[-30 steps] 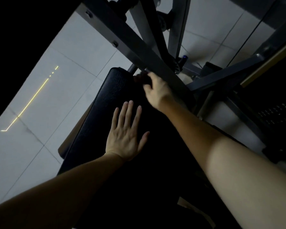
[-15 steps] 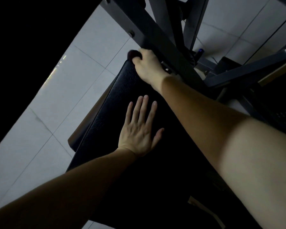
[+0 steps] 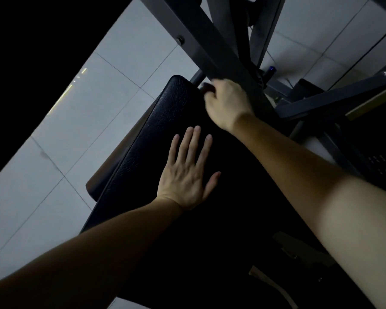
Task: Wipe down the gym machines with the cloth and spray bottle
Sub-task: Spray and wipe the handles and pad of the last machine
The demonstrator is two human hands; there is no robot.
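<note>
Head view. Light is dim, and the near half of the scene is mostly shadow.

Left hand: open, fingers straight and close together, palm flat on the black pad about midway along it. It holds nothing.

Right hand: at the far end of the pad, just under the grey frame beam. Its fingers are curled round a dark wad that we take to be the cloth. Only a small part of it shows past the knuckles, touching the pad's far edge.

Spray bottle: not identified. A small blue-topped object sits beyond the beam on the far right. We cannot tell what it is.

Tiled floor lies to the left of the pad.

Step in hand, as we judge it: wiping the far end of the pad.

Notes for doing it well:
- Bear down with the left palm so the pad does not rock under the strokes.
- Work the cloth across the far edge first, then draw overlapping passes toward the near end.
- The pad's surface is grained, so press firmly and go slowly.
- Include the rounded left edge and the far corner.
- Watch the knuckles against the beam, which sits close above.
- Turn the cloth to a fresh face between passes.
</note>
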